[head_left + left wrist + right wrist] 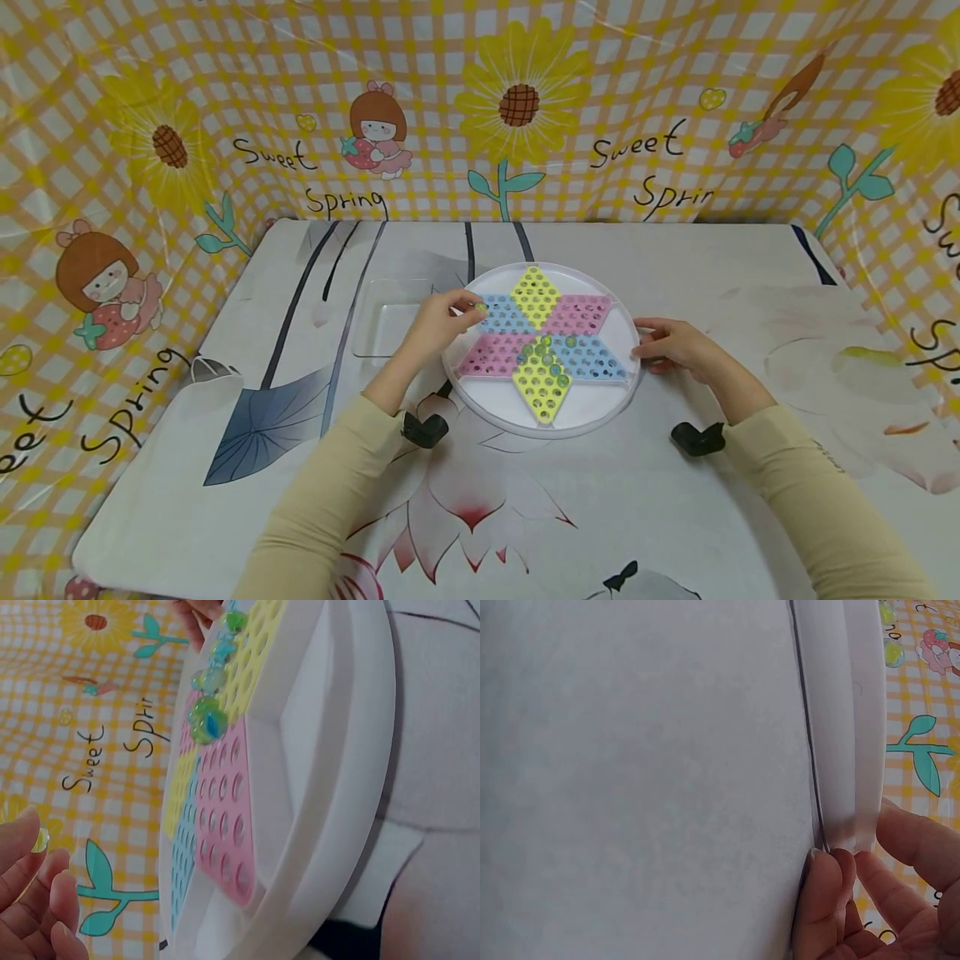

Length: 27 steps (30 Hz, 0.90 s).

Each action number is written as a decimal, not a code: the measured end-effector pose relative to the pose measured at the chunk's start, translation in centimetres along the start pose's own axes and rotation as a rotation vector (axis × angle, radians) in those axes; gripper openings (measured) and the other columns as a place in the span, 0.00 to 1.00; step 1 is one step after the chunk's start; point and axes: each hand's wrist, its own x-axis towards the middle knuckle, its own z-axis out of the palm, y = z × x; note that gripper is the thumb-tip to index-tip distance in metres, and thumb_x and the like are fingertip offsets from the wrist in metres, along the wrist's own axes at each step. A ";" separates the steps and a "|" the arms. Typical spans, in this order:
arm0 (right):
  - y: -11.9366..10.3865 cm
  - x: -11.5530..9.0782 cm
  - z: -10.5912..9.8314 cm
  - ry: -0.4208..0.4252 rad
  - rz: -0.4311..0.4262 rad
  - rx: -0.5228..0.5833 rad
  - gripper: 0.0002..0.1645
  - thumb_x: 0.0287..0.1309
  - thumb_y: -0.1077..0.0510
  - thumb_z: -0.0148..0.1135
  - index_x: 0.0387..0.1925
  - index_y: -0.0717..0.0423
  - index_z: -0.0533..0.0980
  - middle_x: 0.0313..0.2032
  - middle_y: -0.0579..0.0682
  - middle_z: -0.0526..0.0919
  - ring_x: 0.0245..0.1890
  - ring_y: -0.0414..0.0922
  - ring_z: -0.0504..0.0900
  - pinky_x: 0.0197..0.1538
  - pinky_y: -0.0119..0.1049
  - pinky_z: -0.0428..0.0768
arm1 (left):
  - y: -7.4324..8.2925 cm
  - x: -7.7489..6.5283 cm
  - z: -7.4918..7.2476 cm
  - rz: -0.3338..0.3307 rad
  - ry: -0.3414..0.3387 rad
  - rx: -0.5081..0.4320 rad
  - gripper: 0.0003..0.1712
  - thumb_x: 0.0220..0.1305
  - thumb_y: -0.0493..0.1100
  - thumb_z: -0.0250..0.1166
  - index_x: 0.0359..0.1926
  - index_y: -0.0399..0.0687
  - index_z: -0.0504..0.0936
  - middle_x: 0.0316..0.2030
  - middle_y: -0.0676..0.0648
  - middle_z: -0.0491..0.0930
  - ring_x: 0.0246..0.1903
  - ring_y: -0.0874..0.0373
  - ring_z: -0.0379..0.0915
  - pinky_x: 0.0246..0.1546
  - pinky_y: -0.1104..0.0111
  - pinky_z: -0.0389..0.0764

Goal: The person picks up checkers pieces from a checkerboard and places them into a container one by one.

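Observation:
A round white Chinese checkers board with a yellow, pink and blue star lies on the table. Between thumb and fingertips, my left hand pinches a yellow-green glass marble over the board's left side, by the blue point. My right hand holds the board's right edge; in the right wrist view its thumb and fingers stand on either side of the white rim. Several green and blue marbles sit in holes around the centre and along the near yellow point.
A clear plastic box stands left of the board, behind my left forearm. A white cup-like item is at the table's left edge. Black wrist mounts hang at both cuffs. A checked, flower-printed cloth walls the back and sides.

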 end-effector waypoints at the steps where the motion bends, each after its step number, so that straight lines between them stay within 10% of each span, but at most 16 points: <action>1: 0.0 0.0 0.0 0.000 0.000 -0.001 0.42 0.57 0.58 0.59 0.68 0.62 0.51 0.43 0.55 0.64 0.34 0.40 0.72 0.38 0.28 0.78 | -0.1 0.0 -0.2 -0.006 0.003 0.003 0.14 0.60 0.46 0.62 0.45 0.44 0.79 0.36 0.45 0.80 0.29 0.56 0.72 0.27 0.73 0.73; 27: 0.0 0.2 0.1 -0.005 -0.007 -0.005 0.43 0.57 0.57 0.60 0.68 0.61 0.50 0.41 0.54 0.64 0.33 0.40 0.71 0.37 0.28 0.77 | -2.6 -0.2 -5.6 -0.065 0.152 0.003 0.17 0.60 0.45 0.62 0.48 0.42 0.78 0.36 0.43 0.80 0.30 0.53 0.77 0.26 0.70 0.71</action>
